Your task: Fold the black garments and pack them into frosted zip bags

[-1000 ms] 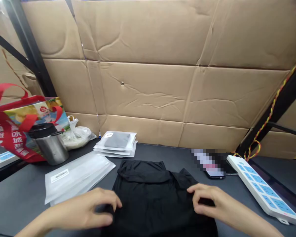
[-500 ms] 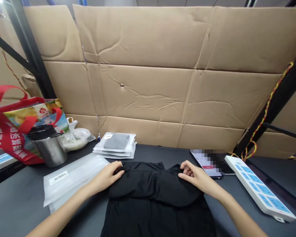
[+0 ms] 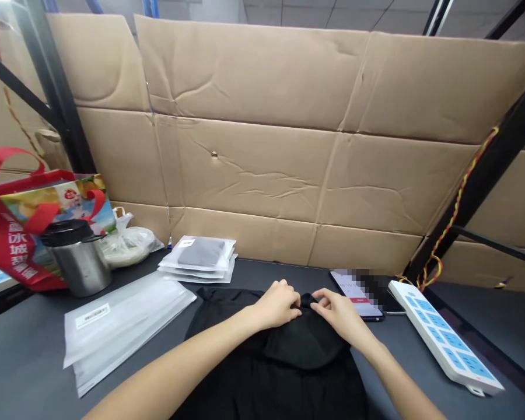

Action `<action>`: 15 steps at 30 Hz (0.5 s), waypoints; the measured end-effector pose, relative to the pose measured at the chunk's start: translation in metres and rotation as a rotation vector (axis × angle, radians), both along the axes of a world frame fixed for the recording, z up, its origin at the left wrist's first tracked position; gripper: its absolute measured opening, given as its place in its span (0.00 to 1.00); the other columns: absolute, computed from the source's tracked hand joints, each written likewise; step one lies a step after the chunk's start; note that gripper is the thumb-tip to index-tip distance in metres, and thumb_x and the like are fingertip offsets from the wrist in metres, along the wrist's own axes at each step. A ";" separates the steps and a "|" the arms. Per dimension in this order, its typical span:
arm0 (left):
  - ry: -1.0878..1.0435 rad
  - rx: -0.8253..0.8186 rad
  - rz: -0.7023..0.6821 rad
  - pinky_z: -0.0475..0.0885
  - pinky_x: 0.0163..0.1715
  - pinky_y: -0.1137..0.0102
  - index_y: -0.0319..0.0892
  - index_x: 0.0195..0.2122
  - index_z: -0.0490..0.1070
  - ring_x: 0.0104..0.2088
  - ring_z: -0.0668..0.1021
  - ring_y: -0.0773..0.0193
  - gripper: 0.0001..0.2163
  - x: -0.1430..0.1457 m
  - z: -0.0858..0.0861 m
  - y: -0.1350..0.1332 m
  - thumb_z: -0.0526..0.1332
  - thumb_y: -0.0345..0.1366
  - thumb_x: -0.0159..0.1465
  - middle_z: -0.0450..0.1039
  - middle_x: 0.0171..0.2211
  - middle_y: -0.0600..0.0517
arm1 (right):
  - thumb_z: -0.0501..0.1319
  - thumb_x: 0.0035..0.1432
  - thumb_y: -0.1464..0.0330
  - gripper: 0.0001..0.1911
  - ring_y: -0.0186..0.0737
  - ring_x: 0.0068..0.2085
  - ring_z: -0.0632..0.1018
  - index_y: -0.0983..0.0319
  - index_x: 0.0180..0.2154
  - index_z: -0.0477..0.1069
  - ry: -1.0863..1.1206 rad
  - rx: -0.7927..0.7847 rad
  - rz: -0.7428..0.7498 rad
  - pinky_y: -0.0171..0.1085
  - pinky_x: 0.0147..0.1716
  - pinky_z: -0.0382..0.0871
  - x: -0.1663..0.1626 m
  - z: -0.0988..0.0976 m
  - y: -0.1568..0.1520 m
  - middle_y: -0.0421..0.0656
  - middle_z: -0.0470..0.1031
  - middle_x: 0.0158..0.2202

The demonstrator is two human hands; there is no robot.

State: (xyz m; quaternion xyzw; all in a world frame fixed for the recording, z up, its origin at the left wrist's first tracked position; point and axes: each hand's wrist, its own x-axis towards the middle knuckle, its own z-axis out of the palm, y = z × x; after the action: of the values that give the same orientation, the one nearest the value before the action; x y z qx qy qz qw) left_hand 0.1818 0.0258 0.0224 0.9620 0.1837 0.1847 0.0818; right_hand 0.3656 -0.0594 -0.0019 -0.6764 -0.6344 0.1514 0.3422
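Note:
A black garment [image 3: 262, 373] lies spread on the dark table in front of me, its upper part folded over in a loose flap. My left hand [image 3: 280, 304] reaches across to the garment's upper middle, fingers bent and closed on the cloth. Just to its right, my right hand [image 3: 332, 309] pinches the top edge near the right corner. A small bunch of fabric stands up between the two hands. The garment's left part lies flat with no hand on it, and its lower end runs out of view.
Frosted bags with a label [image 3: 122, 326] lie at left, and a stack of packed bags [image 3: 199, 256] sits behind. A steel flask [image 3: 81, 262], red carrier bag [image 3: 17, 251] and plastic bag [image 3: 131, 245] stand far left. At right are a phone [image 3: 361, 297] and power strip [image 3: 448, 338]. Cardboard [image 3: 254, 146] walls the back.
My left hand has let go of the garment's upper left corner and moved right to the cloth near my right hand. The right hand stays at the right corner. The view has shifted slightly.

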 end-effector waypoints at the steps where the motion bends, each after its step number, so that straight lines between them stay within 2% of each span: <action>1: -0.012 0.003 -0.005 0.67 0.36 0.63 0.42 0.30 0.72 0.36 0.74 0.55 0.04 0.000 -0.002 -0.001 0.64 0.36 0.60 0.74 0.29 0.49 | 0.57 0.56 0.63 0.07 0.40 0.28 0.75 0.59 0.34 0.71 -0.014 0.006 0.001 0.38 0.30 0.67 0.000 0.001 0.002 0.39 0.72 0.25; 3: -0.054 0.013 -0.021 0.66 0.38 0.63 0.43 0.33 0.71 0.38 0.73 0.57 0.03 -0.007 0.000 -0.005 0.61 0.34 0.64 0.73 0.33 0.50 | 0.58 0.55 0.63 0.07 0.40 0.29 0.73 0.59 0.30 0.72 -0.038 0.030 0.010 0.38 0.31 0.66 0.000 0.005 0.002 0.40 0.72 0.27; 5: -0.101 0.024 -0.041 0.65 0.42 0.64 0.44 0.38 0.70 0.40 0.72 0.59 0.04 -0.017 0.006 -0.011 0.57 0.34 0.67 0.72 0.36 0.50 | 0.58 0.57 0.62 0.08 0.40 0.31 0.72 0.58 0.31 0.73 -0.049 0.056 0.038 0.38 0.32 0.65 -0.001 0.013 -0.001 0.41 0.72 0.31; 8: -0.152 0.029 -0.041 0.64 0.46 0.65 0.44 0.41 0.67 0.43 0.71 0.60 0.06 -0.023 0.012 -0.015 0.52 0.35 0.69 0.72 0.39 0.50 | 0.52 0.62 0.57 0.17 0.39 0.30 0.71 0.58 0.28 0.71 -0.038 0.021 0.126 0.37 0.32 0.65 -0.002 0.023 -0.009 0.39 0.70 0.29; 11: -0.167 0.018 0.026 0.64 0.44 0.62 0.44 0.40 0.67 0.42 0.71 0.58 0.05 -0.015 0.004 -0.010 0.52 0.34 0.69 0.72 0.37 0.49 | 0.44 0.65 0.53 0.27 0.38 0.26 0.67 0.58 0.21 0.66 0.001 -0.093 0.163 0.36 0.27 0.62 0.001 0.026 -0.017 0.37 0.65 0.21; 13: -0.141 -0.002 0.086 0.65 0.40 0.61 0.43 0.36 0.68 0.39 0.71 0.56 0.04 -0.008 -0.006 -0.005 0.55 0.34 0.67 0.73 0.34 0.49 | 0.46 0.64 0.52 0.26 0.37 0.25 0.66 0.59 0.22 0.65 0.010 -0.124 0.152 0.35 0.26 0.59 0.006 0.023 -0.020 0.36 0.64 0.21; 15: -0.106 -0.025 0.136 0.66 0.38 0.61 0.43 0.35 0.69 0.37 0.72 0.55 0.04 -0.006 -0.014 -0.001 0.57 0.34 0.66 0.73 0.32 0.48 | 0.52 0.61 0.52 0.21 0.36 0.26 0.66 0.59 0.23 0.65 -0.025 -0.122 0.104 0.34 0.25 0.58 0.012 0.015 -0.021 0.35 0.65 0.22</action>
State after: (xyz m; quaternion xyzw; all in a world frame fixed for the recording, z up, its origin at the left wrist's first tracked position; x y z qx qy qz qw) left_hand 0.1756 0.0252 0.0079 0.9351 0.2461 0.2384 0.0907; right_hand 0.3779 -0.0802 0.0135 -0.6638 -0.6626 0.1989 0.2842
